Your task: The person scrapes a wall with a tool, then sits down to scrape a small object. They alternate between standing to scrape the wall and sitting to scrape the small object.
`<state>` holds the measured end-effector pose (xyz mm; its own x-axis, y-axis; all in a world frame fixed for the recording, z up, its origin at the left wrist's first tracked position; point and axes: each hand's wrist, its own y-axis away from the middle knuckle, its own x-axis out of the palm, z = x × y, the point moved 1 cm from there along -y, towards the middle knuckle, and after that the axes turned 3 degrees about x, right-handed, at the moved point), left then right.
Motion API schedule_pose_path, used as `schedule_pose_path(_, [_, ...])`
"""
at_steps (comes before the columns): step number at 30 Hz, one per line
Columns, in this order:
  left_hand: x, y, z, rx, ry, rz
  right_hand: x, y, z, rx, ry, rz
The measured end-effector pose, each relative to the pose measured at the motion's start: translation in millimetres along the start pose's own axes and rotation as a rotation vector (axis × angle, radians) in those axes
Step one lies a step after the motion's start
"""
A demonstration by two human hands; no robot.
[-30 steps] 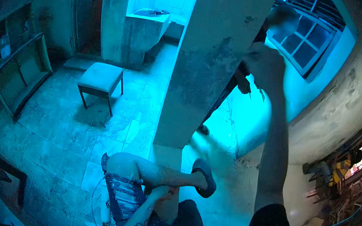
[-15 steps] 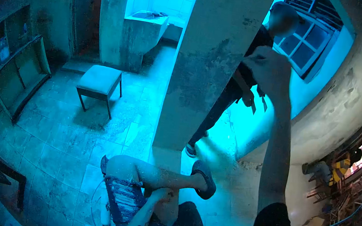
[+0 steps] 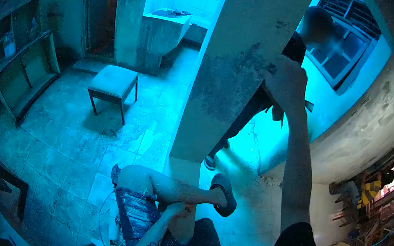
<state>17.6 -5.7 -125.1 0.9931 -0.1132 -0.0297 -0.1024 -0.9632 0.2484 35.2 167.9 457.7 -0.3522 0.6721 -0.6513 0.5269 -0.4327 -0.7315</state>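
My right hand is raised at the edge of a stained pillar, its fingers curled together; whatever they may hold is too dark to make out. My left hand rests low against my crossed leg, with its fingers curled in and partly hidden. The tattooed left forearm crosses my ripped denim shorts. A dark clog is on the foot of the crossed leg.
Behind the pillar stands a person in dark clothes, partly covered by my right hand. A padded stool is on the tiled floor, near a wooden frame. Another person in yellow and black is at far right.
My right hand has lowered slightly and now overlaps the pillar's edge and the standing person's body. The view has shifted a little; my left hand stays at the leg.
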Motion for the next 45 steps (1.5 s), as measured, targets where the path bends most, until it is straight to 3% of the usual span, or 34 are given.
schedule_pose_path(4, [-1, -5, -7, 0.078, 0.193, -0.01, -24, 3, -9, -0.092, -0.329, -0.14])
schedule_pose_path(5, [-2, -6, -9, 0.082, 0.192, -0.009, -31, 3, -9, -0.093, -0.327, -0.143])
schedule_pose_path(7, [-4, -2, -18, -0.111, 0.13, 0.013, -40, 4, -13, -0.022, -0.344, -0.179])
schedule_pose_path(8, [-6, 0, -24, -0.109, 0.126, 0.022, -21, 1, -12, 0.003, -0.344, -0.145])
schedule_pose_path(9, [-8, 4, -31, -0.036, 0.042, 0.064, 16, 0, -14, -0.034, -0.088, -0.037])
schedule_pose_path(11, [-10, -2, -46, 0.049, -0.036, 0.105, 10, 4, -13, -0.072, -0.142, -0.089])
schedule_pose_path(13, [-9, -11, -47, -0.322, -0.349, 0.235, -6, 7, -13, -0.09, -0.192, -0.077])
schedule_pose_path(14, [-10, -12, -40, -0.315, -0.343, 0.234, -16, 6, -13, -0.102, -0.249, -0.068])
schedule_pose_path(16, [-10, -16, -2, -0.035, 0.004, 0.222, -37, 7, -12, -0.033, -0.314, -0.081])
schedule_pose_path(17, [-6, -19, 8, -0.037, 0.006, 0.22, -42, 8, -12, 0.043, -0.381, -0.094])
schedule_pose_path(19, [4, -20, 29, 0.012, 0.126, 0.17, 0, 6, -12, -0.021, -0.279, -0.09])
schedule_pose_path(21, [4, -22, 45, 0.066, 0.234, 0.111, 34, 8, -3, -0.216, -0.06, 0.011])
schedule_pose_path(22, [-3, -23, 30, 0.107, 0.287, 0.074, 28, 8, -1, -0.167, -0.072, 0.046])
schedule_pose_path(23, [-4, -19, 17, 0.114, 0.289, 0.065, 13, 7, -3, -0.123, -0.275, 0.027])
schedule_pose_path(25, [-10, 17, -64, 0.103, -0.265, 0.066, -26, 9, 2, -0.006, -0.42, -0.081])
schedule_pose_path(26, [-12, 12, -54, 0.101, -0.265, 0.065, -36, 10, -1, 0.029, -0.357, -0.057])
schedule_pose_path(29, [-3, 2, -19, 0.136, -0.116, 0.079, 41, 7, -14, -0.081, -0.108, 0.11])
schedule_pose_path(31, [-7, -2, -25, 0.174, -0.371, 0.1, 39, 12, -8, -0.163, 0.07, 0.092])
schedule_pose_path(33, [-9, -14, -15, 0.129, -0.272, 0.204, -3, 13, -6, -0.037, -0.255, -0.015])
schedule_pose_path(34, [-4, -36, 19, -0.014, -0.079, 0.227, -16, 12, -11, -0.019, -0.345, -0.088])
schedule_pose_path(35, [0, -46, 40, -0.159, 0.114, 0.25, -11, 10, -13, -0.017, -0.345, -0.084])
schedule_pose_path(36, [3, -38, 37, -0.166, 0.115, 0.255, -3, 7, -17, -0.014, -0.192, -0.051])
schedule_pose_path(37, [7, -27, 29, -0.121, 0.448, 0.127, 4, 7, -19, -0.01, -0.037, -0.017])
schedule_pose_path(38, [7, -16, 21, -0.074, 0.774, -0.012, 8, 9, -19, -0.017, -0.141, 0.0])
schedule_pose_path(39, [2, -22, 30, -0.069, 0.771, -0.012, 5, 9, -21, -0.018, -0.141, -0.005])
schedule_pose_path(41, [-2, -33, 55, -0.038, 1.028, 0.413, -7, 12, -27, -0.016, -0.164, -0.042])
schedule_pose_path(42, [-4, -21, 14, -0.033, 1.028, 0.416, -20, 13, -27, -0.019, -0.16, -0.044])
schedule_pose_path(44, [-6, 8, -56, -0.248, 0.114, 0.132, -43, 17, -26, 0.067, -0.286, -0.116])
schedule_pose_path(45, [-4, 10, -50, -0.256, 0.114, 0.134, -31, 16, -23, 0.072, -0.288, -0.11])
